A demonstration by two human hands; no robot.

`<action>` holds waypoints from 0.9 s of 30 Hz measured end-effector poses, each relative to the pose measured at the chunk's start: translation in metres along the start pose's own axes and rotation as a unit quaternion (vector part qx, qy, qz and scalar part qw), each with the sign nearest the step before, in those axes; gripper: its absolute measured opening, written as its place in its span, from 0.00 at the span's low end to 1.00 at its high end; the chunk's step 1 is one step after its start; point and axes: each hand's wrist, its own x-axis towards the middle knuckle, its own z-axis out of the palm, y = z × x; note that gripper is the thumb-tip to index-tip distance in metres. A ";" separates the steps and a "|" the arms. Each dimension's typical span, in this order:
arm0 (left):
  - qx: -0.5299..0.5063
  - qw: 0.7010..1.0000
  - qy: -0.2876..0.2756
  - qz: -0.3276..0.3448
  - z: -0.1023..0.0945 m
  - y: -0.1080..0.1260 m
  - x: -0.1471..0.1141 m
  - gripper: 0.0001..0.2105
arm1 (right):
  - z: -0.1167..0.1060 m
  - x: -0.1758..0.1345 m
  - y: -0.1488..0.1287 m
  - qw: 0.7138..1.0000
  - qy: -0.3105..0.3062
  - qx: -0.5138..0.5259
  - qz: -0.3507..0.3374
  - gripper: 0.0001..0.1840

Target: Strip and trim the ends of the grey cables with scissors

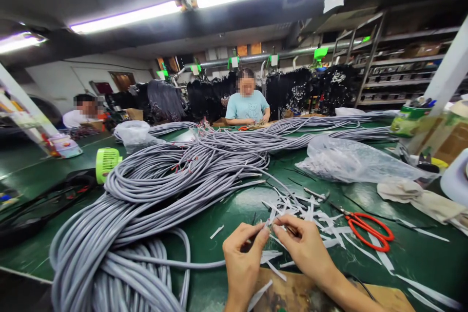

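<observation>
My left hand (243,256) is closed in a pinch on a grey cable (206,265), which runs into it from the coils on the left. My right hand (305,248) is also pinched closed, its fingertips meeting the left ones at the cable's end. The small piece between the right fingertips is too hidden to name. White paper-like strips (331,222) lie scattered just beyond and beside my hands. Red-handled scissors (369,229) rest on the table to the right of my right hand. A brown board (292,290) lies below my hands.
Large bundles of grey cables (146,170) cover the left and middle of the green table (204,236). A clear plastic bag (351,158), a cloth (420,200) and a green can (409,119) stand right. A green fan (107,163) sits left. A co-worker (246,102) sits opposite.
</observation>
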 end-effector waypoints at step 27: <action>-0.130 0.956 -0.156 -0.214 -0.009 -0.004 0.005 0.18 | 0.006 0.008 0.004 0.960 -0.223 0.170 0.010 0.16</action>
